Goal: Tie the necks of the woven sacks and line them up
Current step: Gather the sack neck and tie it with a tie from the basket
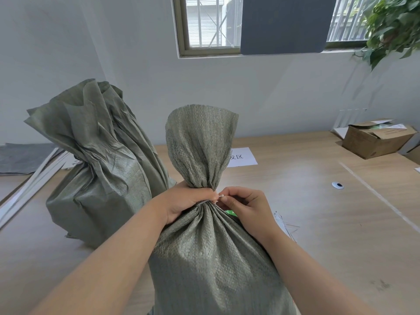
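Note:
A filled grey-green woven sack (211,258) stands upright on the wooden table right in front of me. Its neck is gathered, and the loose top fans out above. My left hand (184,201) grips the bunched neck from the left. A thin pale tie (202,203) runs round the neck just under that hand. My right hand (243,205) pinches the tie's end at the right side of the neck. A second green sack (100,169) stands behind on the left, its neck cinched and its top crumpled.
A white paper sign (243,156) lies on the table (329,223) behind the front sack. More pale ties (285,226) lie to the right of it. An open cardboard box (377,138) sits at the far right, white strips (29,185) at the left edge.

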`<state>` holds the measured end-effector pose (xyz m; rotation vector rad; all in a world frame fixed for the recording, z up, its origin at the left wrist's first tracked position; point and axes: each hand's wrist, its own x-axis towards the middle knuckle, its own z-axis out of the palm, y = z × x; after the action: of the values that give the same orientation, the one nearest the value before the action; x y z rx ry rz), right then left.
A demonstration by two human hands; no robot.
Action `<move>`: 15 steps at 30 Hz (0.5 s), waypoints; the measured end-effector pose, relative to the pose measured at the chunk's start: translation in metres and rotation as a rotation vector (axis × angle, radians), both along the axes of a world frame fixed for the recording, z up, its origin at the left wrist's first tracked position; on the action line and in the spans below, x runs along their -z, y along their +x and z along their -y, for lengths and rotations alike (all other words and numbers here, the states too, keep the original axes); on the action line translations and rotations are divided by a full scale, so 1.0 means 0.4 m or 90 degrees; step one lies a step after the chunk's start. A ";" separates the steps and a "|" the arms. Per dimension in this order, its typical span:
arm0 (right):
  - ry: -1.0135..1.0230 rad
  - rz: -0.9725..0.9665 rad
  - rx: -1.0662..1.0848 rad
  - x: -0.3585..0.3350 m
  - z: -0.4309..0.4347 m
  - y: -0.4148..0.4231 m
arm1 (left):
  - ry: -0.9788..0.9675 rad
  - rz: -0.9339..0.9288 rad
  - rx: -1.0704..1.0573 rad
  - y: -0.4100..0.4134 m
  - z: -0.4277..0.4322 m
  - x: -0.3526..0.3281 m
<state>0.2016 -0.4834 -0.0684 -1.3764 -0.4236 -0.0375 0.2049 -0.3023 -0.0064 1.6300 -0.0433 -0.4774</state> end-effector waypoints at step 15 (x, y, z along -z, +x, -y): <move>-0.007 -0.001 -0.004 0.003 -0.001 0.004 | 0.004 0.011 0.002 0.004 0.003 0.001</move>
<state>0.2032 -0.4828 -0.0694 -1.3855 -0.4280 -0.0290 0.2066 -0.3036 -0.0067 1.6401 -0.0581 -0.4667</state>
